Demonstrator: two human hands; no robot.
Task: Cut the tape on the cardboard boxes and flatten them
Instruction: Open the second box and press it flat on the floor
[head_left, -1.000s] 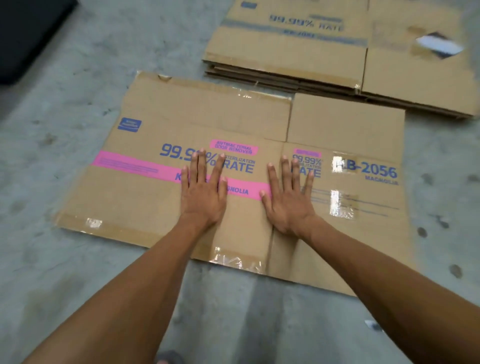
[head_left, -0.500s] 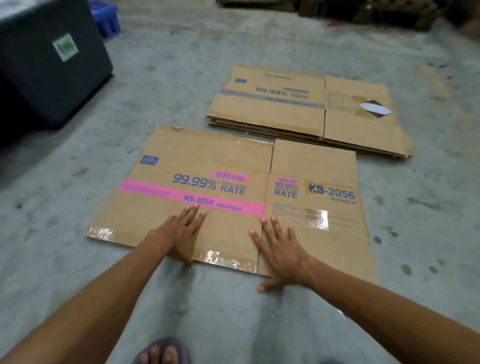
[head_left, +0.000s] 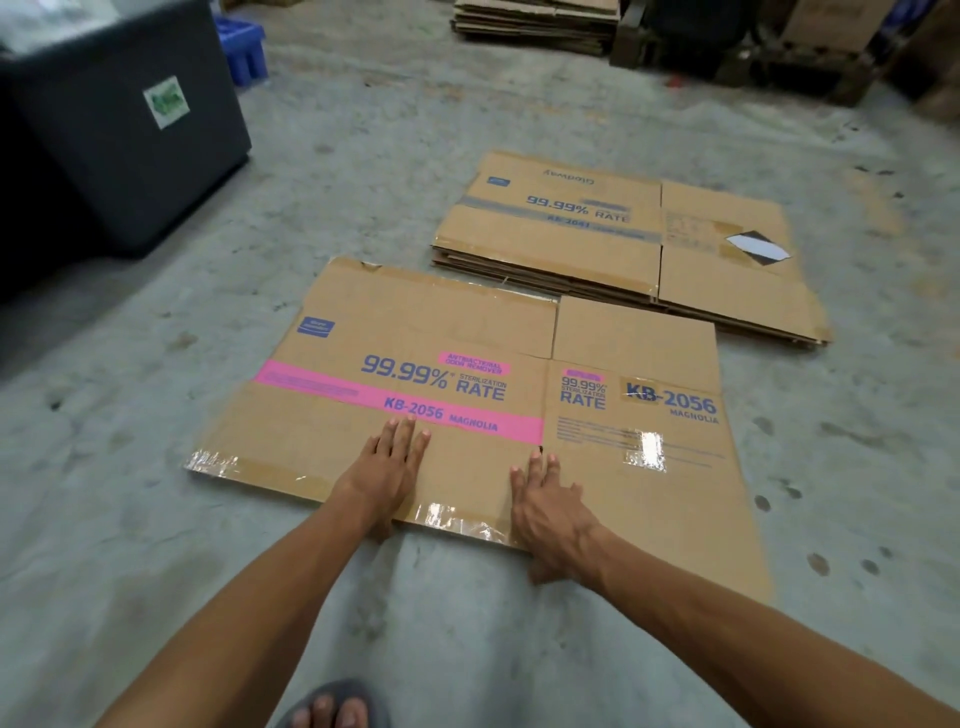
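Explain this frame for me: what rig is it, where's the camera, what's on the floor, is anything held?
No machine here: a person works bare-handed, and one wide-angle camera on their head looks down. The left hand and right hand lie flat, palms down, at the near edge of a flattened brown cardboard box with a pink stripe on the grey concrete floor. Nothing is gripped. Behind it lies a stack of flattened brown boxes; a dark plastic bin stands at left.

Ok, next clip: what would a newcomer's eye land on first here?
Probably the flattened box with the pink stripe, lying centre on the concrete floor, with the left hand and right hand flat on its near edge. Next, the stack of flattened boxes just beyond it.
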